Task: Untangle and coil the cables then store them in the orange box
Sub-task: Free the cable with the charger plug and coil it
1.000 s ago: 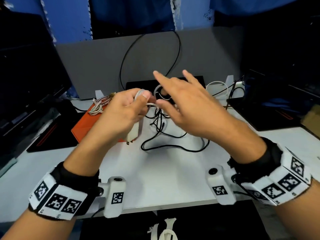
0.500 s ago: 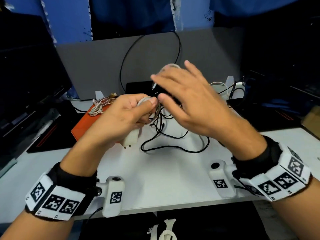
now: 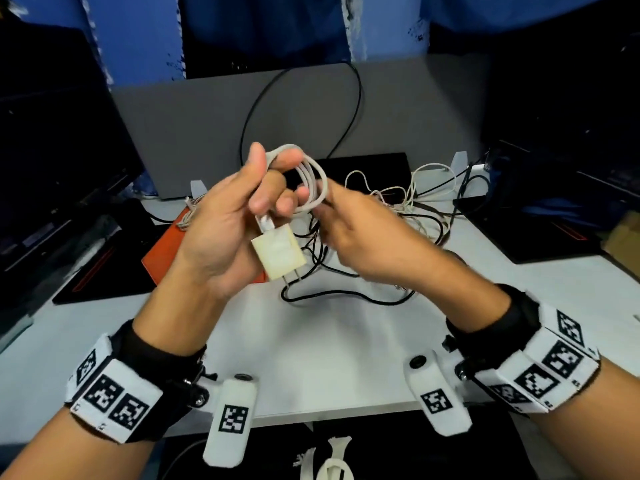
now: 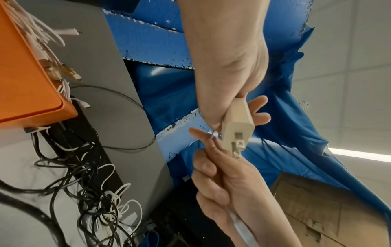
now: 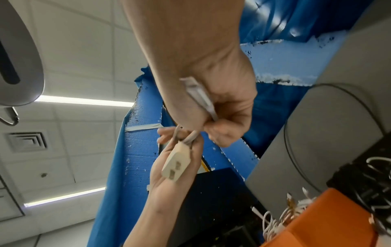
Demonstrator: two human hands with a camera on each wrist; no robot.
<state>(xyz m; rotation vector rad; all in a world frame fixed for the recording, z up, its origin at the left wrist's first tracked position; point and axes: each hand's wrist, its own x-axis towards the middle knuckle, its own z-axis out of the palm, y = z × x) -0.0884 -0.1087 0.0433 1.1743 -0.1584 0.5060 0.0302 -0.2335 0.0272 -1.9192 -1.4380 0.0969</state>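
Left hand [image 3: 239, 216] curled round the white cable coil [image 3: 308, 181], loops threaded over raised fingers and pinned by the thumb, so turns can't spring apart; charger block [image 3: 278, 252] dangles below the palm, prongs down, free to swing clear of the winding. Right hand [image 3: 367, 233] pinching the cable's loose end, connector [image 5: 201, 97] lying along its palm in the right wrist view, probably to feed or tuck the last turn round the bundle. Both hands held up off the desk [image 3: 311, 348], above its middle, likely to keep the coil out of the remaining tangle [image 3: 374, 237]. Coil: thin round rubbery cord, a few tight turns, slightly greyed. Block: small off-white rectangular plastic, rounded edges, two flat metal prongs. Orange box [image 3: 166, 247] near the desk's left edge, smooth plastic with rounded corners, already carrying bundled pale cables [image 4: 42, 38]. Tangle toward the far right corner: thin black and white leads, crossed and looped, not yet sorted.
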